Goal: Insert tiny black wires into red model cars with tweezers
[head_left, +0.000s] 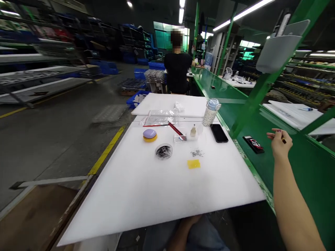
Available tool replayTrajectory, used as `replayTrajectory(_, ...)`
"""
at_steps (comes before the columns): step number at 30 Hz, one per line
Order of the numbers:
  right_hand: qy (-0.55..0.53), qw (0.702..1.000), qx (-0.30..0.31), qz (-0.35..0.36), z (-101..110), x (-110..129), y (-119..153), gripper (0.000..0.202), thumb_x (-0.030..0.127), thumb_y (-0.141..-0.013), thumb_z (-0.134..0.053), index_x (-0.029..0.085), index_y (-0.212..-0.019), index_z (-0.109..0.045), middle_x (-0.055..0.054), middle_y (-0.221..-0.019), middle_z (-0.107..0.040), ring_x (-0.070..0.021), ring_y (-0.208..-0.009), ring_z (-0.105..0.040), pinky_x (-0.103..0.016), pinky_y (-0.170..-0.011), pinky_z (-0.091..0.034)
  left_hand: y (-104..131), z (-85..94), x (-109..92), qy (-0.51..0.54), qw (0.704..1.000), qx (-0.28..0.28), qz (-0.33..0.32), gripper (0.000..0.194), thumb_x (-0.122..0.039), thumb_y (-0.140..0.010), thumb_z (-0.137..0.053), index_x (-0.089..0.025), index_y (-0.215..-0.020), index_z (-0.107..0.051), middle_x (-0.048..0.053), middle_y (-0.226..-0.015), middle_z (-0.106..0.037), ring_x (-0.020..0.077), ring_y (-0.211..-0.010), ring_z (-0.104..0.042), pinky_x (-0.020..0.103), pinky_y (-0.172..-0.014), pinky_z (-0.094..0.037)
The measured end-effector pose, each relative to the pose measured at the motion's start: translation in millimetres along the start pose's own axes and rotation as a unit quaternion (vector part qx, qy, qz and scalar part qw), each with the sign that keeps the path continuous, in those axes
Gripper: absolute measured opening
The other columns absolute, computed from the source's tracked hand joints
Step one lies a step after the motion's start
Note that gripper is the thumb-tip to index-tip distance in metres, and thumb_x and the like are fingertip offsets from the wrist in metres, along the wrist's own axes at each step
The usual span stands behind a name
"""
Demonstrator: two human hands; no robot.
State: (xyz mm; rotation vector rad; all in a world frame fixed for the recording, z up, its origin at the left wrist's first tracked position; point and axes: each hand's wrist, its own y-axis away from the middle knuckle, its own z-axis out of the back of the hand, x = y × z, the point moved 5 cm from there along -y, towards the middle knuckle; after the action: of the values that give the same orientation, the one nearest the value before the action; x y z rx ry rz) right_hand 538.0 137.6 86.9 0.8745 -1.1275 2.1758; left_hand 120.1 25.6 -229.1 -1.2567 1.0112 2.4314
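Observation:
My right hand (281,141) is raised above the green conveyor belt at the right, with its fingers partly curled and pointing left. A small dark and gold thing (284,140) shows among the fingers, too small to name. Nearest to this hand, on the belt, lies a flat black piece (253,144) with a red and white pattern; the hand is apart from it. My left hand (195,219) is low over my lap, mostly hidden beneath the table's front edge, so its fingers do not show.
On the white table (157,188) are a round dish (164,152) of black bits, a yellow piece (193,164), a purple-and-yellow rounded thing (150,135), red tweezers-like tools (176,130), a phone (219,133) and a bottle (210,113). A green post (248,101) rises right. A person (178,71) sits ahead.

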Motion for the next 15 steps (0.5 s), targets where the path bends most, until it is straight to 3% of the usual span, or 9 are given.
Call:
replayTrajectory(3, 0.060, 0.997, 0.045, -0.026, 24.0, -20.2, -4.9, 0.004, 0.025, -0.076, -0.062, 0.025, -0.077, -0.066, -0.008, -0.072, -0.070, -0.0231, -0.071, -0.066, -0.038, -0.070, -0.047, -0.8, -1.1, -0.7, 0.002, 1.000, -0.002, -0.012, 0.055, -0.048, -0.100, -0.058, -0.022, -0.148, -0.050, 0.013, -0.159, -0.046, 0.0320, -0.149, -0.040, 0.061, -0.126, -0.023)
replayTrajectory(5, 0.100, 0.992, 0.069, -0.044, 29.7, -33.8, -0.3, 0.009, 0.021, -0.068, -0.070, 0.027, -0.067, -0.063, -0.006, -0.068, -0.067, -0.0231, -0.068, -0.061, -0.039, -0.071, -0.044, -1.2, -1.7, -1.7, 0.006, 1.000, -0.009, -0.022, 0.057, -0.049, -0.100, -0.057, -0.023, -0.150, -0.048, 0.012, -0.161, -0.044, 0.0316, -0.151, -0.037, 0.059, -0.127, -0.021)
replayTrajectory(11, 0.152, 0.978, 0.118, -0.075, 4.0, -63.2, 22.4, 0.025, 0.026, -0.062, -0.077, 0.026, -0.072, -0.054, -0.006, -0.079, -0.069, -0.0260, -0.077, -0.064, -0.038, -0.075, -0.046, -4.8, -4.7, 0.0, 0.019, 0.999, -0.014, -0.023, 0.062, -0.048, -0.099, -0.060, -0.022, -0.153, -0.044, 0.013, -0.168, -0.031, 0.0326, -0.155, -0.029, 0.061, -0.129, -0.014)
replayTrajectory(15, 0.180, 0.972, 0.121, -0.088, -6.3, -69.1, 35.7, 0.028, 0.025, -0.063, -0.074, 0.025, -0.079, -0.051, -0.010, -0.089, -0.070, -0.0289, -0.089, -0.067, -0.039, -0.080, -0.049, -3.9, -3.2, -1.9, 0.040, 0.999, -0.010, -0.018, 0.063, -0.048, -0.098, -0.061, -0.024, -0.153, -0.044, 0.011, -0.168, -0.031, 0.0315, -0.156, -0.026, 0.058, -0.130, -0.013)
